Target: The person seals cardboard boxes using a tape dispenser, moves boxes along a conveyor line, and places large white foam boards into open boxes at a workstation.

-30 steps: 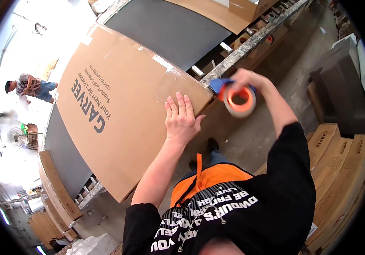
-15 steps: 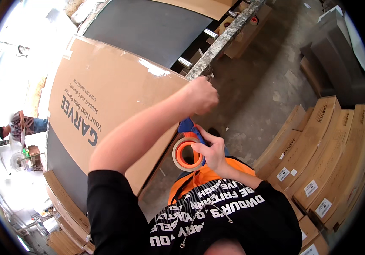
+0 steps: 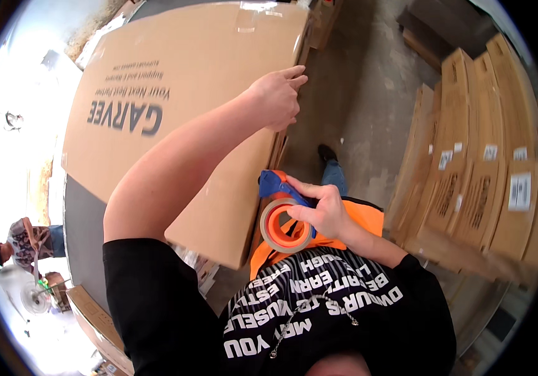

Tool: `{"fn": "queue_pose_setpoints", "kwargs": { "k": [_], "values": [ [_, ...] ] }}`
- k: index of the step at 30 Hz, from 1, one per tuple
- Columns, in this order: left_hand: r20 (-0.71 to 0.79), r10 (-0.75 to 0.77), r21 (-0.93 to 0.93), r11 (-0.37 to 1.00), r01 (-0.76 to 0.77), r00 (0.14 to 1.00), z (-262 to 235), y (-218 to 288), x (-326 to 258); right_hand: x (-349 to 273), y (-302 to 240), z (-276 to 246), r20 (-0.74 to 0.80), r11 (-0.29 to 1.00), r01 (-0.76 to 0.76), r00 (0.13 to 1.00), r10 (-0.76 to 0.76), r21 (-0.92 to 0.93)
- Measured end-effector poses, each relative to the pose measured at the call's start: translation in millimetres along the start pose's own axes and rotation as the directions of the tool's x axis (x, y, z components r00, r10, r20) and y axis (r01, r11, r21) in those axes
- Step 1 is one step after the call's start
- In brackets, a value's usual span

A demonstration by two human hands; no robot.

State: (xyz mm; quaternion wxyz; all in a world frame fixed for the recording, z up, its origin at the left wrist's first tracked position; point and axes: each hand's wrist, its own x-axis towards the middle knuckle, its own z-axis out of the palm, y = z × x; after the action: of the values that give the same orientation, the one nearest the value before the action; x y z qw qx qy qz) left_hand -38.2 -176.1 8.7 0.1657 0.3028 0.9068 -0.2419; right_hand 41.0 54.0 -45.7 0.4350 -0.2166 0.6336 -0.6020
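A large brown cardboard box (image 3: 219, 56) lies flat on my left, with dark printing on top and clear tape at its far edge. My left arm reaches across it, and my left hand (image 3: 276, 99) rests at its right edge with fingers stretched and apart. Close to my body, my right hand (image 3: 325, 213) is closed round a tape dispenser (image 3: 275, 183) with a blue front and orange frame. A tape roll (image 3: 268, 233) sits on it, just beside the box's near right side.
Long cardboard cartons (image 3: 469, 188) stand stacked on the right. A grey surface (image 3: 87, 232) shows beyond the box on the left. Another person (image 3: 31, 241) stands at the far left near a fan (image 3: 35, 299). Concrete floor (image 3: 369, 94) runs between box and cartons.
My left hand has gone from a closed fist by the metal rail to spread fingers at the box's right edge. The view has shifted; the right hand keeps the tape dispenser.
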Motion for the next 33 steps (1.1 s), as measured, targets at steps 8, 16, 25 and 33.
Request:
{"fn": "queue_pose_setpoints", "kwargs": {
  "k": [8,16,25,33],
  "values": [
    [-0.134,0.145,-0.134,0.977,-0.163,0.980,32,153,-120,-136,56,124,-0.080,0.994,-0.036,0.996,0.027,-0.108],
    [-0.298,0.168,-0.294,0.921,-0.257,0.940,33,210,-173,-136,83,198,-0.155,0.914,-0.007,0.986,-0.062,-0.406],
    [-0.272,-0.255,-0.372,0.917,0.143,0.928,58,221,-197,-101,143,199,0.307,0.770,0.140,0.949,0.075,-0.622],
    [-0.258,-0.266,-0.411,0.900,0.144,0.929,58,219,-194,-82,120,40,-0.230,0.853,0.105,0.973,0.019,0.511]
  ]
}}
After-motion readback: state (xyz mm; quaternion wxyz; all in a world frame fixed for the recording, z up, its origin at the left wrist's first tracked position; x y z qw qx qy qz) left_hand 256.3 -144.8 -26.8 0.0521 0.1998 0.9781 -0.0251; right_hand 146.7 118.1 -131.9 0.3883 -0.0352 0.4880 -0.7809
